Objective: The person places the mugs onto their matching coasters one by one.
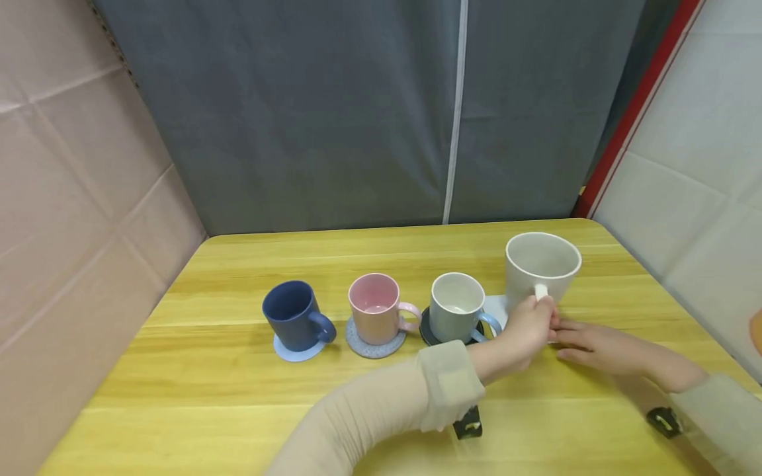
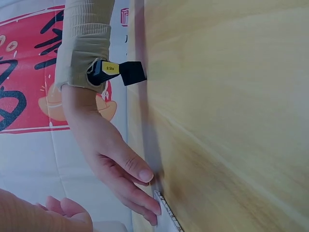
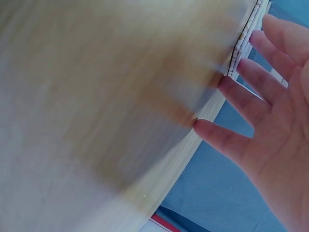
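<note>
My left hand [image 1: 526, 330] pinches the handle of a large white mug [image 1: 522, 281] at the right of the row. A pale square coaster [image 1: 495, 308] shows under and beside the mug, which hides much of it. Close to the left hand, my right hand [image 1: 604, 347] lies low over the wood with its fingers stretched out. In the right wrist view its fingers [image 3: 241, 104] are spread and straight, fingertips at the table and at the edge of the coaster [image 3: 244, 38]. The left wrist view also shows the right fingertips touching the coaster [image 2: 166, 217].
Leftward stand a grey-white mug [image 1: 446, 320] with a blue handle on a black coaster, a pink mug [image 1: 372, 324] on a speckled grey coaster, and a navy mug [image 1: 294, 330] on a light blue coaster. A grey curtain [image 1: 327, 132] hangs behind the wooden table [image 1: 178, 410].
</note>
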Demonstrator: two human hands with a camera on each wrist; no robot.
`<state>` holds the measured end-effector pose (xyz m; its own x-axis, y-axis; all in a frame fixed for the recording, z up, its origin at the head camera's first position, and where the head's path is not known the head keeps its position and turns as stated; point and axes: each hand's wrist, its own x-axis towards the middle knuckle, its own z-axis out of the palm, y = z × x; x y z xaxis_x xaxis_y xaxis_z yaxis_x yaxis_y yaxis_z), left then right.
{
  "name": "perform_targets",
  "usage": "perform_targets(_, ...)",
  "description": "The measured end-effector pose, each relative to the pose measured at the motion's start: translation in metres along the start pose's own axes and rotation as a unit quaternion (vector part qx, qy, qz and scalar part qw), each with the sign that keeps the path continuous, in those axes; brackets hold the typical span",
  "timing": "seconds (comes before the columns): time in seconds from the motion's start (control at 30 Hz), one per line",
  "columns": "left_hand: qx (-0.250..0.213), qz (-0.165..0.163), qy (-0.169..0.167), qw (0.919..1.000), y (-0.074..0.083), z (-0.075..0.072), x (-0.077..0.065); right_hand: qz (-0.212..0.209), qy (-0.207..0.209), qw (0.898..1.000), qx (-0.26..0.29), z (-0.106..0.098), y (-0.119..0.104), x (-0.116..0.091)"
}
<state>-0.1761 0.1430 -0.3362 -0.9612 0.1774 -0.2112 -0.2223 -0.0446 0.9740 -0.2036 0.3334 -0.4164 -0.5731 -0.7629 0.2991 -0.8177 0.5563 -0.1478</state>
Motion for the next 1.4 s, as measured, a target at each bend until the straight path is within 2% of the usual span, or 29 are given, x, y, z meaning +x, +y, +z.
perform_targets(0.3, 0.015, 0.020, -0.019, 0.9995, -0.008, -0.007, -0.004, 0.008, -0.005, 1.000, -0.020, -0.001, 0.000, 0.001)
perform_targets(0.5, 0.028, 0.001, -0.002, 0.9996, -0.011, -0.008, -0.009, 0.011, -0.007, 0.999, -0.043, -0.003, -0.002, 0.002)
perform_targets(0.73, 0.058, 0.017, 0.010, 0.9981, -0.015, -0.011, -0.012, 0.017, -0.013, 1.000, -0.019, -0.003, -0.002, 0.001)
perform_targets(0.97, 0.029, 0.032, 0.023, 0.9988, -0.019, -0.013, -0.010, 0.000, -0.007, 1.000, 0.028, -0.002, -0.003, 0.004)
perform_targets(1.13, 0.039, 0.032, 0.027, 0.9984, -0.021, -0.015, -0.009, -0.018, -0.002, 0.999, 0.031, -0.003, -0.004, 0.007)
perform_targets(1.4, 0.034, 0.025, 0.030, 0.9987, -0.024, -0.015, -0.009, -0.003, -0.012, 1.000, 0.016, -0.003, -0.003, 0.006)
